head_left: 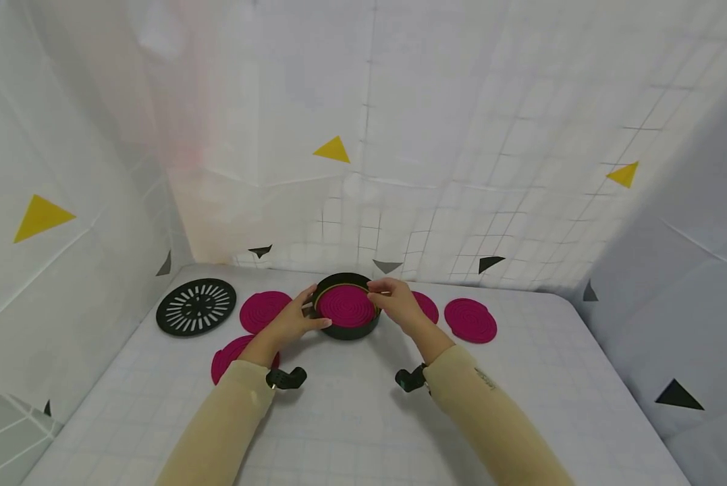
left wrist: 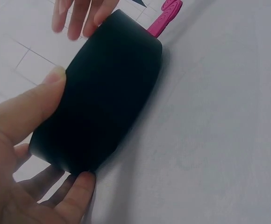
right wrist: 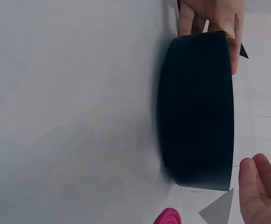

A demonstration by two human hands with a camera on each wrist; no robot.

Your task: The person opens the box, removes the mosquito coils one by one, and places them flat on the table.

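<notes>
A round black holder (head_left: 349, 333) stands on the white table, a thin yellowish line running inside its rim. Inside it lies a magenta disc with concentric ridges, like a coaster (head_left: 346, 306). My left hand (head_left: 291, 321) grips the holder's left side; in the left wrist view its thumb is at the rim and its fingers reach round the wall (left wrist: 100, 93). At the right rim hovers my right hand (head_left: 397, 302), its fingers loosely bent. The right wrist view shows that hand (right wrist: 261, 191) apart from the holder's wall, with nothing visible in it.
Left of the holder lie a black slotted disc (head_left: 196, 308) and two magenta coasters (head_left: 264, 311), one partly under my left forearm. Two more magenta coasters (head_left: 470, 320) lie on the right, one partly behind my right hand. White sheets (head_left: 436, 135) enclose the table (head_left: 351, 432).
</notes>
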